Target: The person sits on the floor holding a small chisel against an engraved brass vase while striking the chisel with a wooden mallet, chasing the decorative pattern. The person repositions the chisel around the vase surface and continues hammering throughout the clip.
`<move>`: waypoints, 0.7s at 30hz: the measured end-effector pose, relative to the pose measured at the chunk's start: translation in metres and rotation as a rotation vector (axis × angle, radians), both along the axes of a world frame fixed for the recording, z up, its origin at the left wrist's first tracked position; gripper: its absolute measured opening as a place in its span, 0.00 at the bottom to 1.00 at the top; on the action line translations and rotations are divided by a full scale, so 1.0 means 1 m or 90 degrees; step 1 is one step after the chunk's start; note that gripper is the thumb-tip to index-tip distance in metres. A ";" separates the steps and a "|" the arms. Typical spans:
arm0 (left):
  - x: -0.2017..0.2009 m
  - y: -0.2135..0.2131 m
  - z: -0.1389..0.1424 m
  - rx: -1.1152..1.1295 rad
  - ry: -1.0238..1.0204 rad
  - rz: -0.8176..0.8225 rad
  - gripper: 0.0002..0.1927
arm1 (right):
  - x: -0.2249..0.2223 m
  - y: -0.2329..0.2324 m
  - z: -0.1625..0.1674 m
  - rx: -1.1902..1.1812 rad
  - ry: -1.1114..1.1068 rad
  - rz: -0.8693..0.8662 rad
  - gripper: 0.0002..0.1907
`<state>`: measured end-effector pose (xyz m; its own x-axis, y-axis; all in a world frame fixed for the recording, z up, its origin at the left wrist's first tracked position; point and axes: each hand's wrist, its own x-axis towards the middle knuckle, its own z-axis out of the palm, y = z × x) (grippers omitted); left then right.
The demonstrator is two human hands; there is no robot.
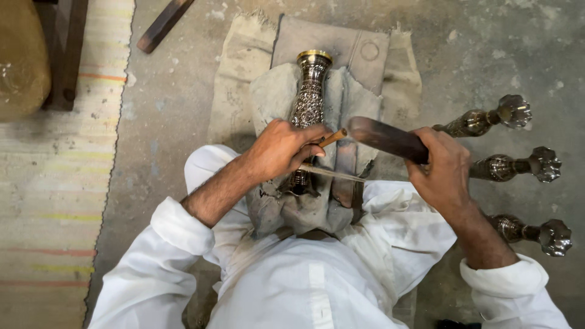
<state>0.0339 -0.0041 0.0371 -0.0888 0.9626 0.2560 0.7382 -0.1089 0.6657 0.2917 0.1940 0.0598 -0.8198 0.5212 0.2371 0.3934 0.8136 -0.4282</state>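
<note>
One tall engraved silver-and-dark metal vase with a brass rim lying on its side on grey padded cloth, mouth pointing away from the wearer, base toward the lap; inside of vase not visible. Cloth stacked on a beige sack over bare concrete floor. Left hand clamped over the lower vase body, fingers curled tight around a thin wooden-handled chisel, tip angled at the metal. Right hand closed in a full fist around a dark wooden mallet, head raised just beside the chisel end, wrist cocked. Both forearms bare, white sleeves rolled. Three similar ornate metal pieces with flower-shaped ends lying on floor near right hand. Striped woven mat at left.
</note>
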 end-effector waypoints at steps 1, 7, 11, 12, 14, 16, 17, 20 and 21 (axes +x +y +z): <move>0.000 -0.001 0.000 0.017 -0.009 -0.013 0.14 | 0.001 0.001 0.002 -0.051 0.015 -0.006 0.14; -0.002 -0.002 -0.001 0.001 -0.030 -0.012 0.12 | 0.003 -0.004 0.008 0.057 0.007 0.003 0.16; -0.004 -0.004 -0.004 0.036 -0.084 -0.018 0.14 | 0.001 -0.007 0.011 0.134 -0.029 0.021 0.15; -0.004 -0.003 -0.005 0.061 -0.073 -0.008 0.15 | 0.000 -0.008 0.013 0.124 0.000 0.006 0.16; -0.002 -0.004 -0.006 0.112 -0.057 0.021 0.18 | -0.002 -0.008 0.016 0.010 0.057 -0.070 0.16; -0.001 -0.005 -0.008 0.049 -0.057 0.022 0.17 | -0.003 -0.010 0.018 -0.207 0.106 -0.193 0.16; -0.001 -0.006 -0.009 0.019 -0.056 0.022 0.16 | -0.003 -0.009 0.019 -0.075 0.031 -0.122 0.16; -0.001 -0.008 -0.013 0.145 -0.095 0.016 0.17 | 0.001 -0.005 0.016 0.181 -0.113 0.015 0.18; -0.004 -0.008 -0.014 0.138 -0.126 0.042 0.17 | 0.001 -0.003 0.013 0.177 -0.114 0.018 0.16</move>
<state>0.0303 -0.0121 0.0230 -0.2180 0.8781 0.4258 0.6070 -0.2197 0.7638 0.2931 0.1912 0.0725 -0.8744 0.4336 0.2179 0.4184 0.9011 -0.1140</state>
